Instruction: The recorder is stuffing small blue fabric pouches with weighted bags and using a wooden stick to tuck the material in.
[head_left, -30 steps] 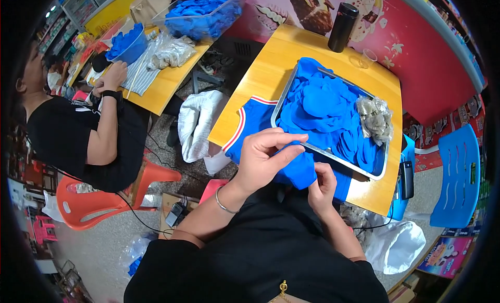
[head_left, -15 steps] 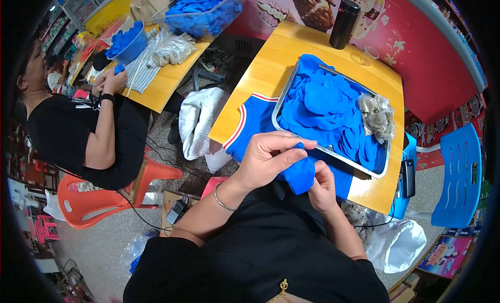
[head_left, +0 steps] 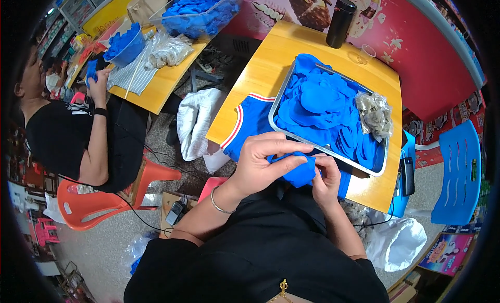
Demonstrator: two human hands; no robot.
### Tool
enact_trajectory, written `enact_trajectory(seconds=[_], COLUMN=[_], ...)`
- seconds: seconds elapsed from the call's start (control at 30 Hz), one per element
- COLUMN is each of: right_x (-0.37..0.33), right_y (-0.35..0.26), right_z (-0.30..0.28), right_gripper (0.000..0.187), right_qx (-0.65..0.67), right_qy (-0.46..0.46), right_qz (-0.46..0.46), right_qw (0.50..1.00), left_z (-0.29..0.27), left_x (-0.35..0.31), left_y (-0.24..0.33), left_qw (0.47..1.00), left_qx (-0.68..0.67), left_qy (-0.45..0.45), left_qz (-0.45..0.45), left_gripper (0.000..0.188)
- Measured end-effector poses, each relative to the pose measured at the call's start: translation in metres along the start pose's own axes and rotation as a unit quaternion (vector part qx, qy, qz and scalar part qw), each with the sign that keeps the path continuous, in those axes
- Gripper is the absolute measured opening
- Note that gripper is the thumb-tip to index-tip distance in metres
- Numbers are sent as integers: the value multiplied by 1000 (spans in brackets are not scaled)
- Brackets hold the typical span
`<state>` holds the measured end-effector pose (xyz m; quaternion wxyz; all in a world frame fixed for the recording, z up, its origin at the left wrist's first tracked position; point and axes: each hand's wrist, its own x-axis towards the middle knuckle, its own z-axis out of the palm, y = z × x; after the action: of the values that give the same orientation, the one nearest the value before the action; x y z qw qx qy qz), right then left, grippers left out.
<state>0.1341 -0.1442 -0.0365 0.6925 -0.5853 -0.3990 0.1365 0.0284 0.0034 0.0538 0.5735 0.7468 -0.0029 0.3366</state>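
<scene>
Yellow worktop (head_left: 271, 58) carries everything. Nearest, at its front edge, both hands pinch a small, soft, crumpled blue cloth piece (head_left: 301, 170): left hand (head_left: 263, 160) and right hand (head_left: 325, 180) fingers clamped on it. Beyond lies a metal tray (head_left: 278, 102) heaped with similar blue pieces (head_left: 323, 108).

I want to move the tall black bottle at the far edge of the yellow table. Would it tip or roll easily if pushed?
The black bottle stands upright and is tall for its narrow base, so a push near the top would probably tip it. It looks round, so once down it may roll on the smooth yellow table. Its weight cannot be judged.
</scene>
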Motion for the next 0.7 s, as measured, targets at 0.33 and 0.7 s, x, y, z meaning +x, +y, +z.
enact_trajectory(seconds=[0.33,0.7], right_x=[0,-1], right_y=[3,5], right_z=[0,-1], right_gripper=[13,13], right_qx=[19,27], right_qy=[-16,-22], right_qz=[16,10], right_qw=[1000,999], left_z=[4,6], left_x=[2,0], left_y=[7,10], left_qw=[996,997], left_qx=[66,60], left_qy=[-1,7], left_qz=[63,52], left_gripper=[21,21])
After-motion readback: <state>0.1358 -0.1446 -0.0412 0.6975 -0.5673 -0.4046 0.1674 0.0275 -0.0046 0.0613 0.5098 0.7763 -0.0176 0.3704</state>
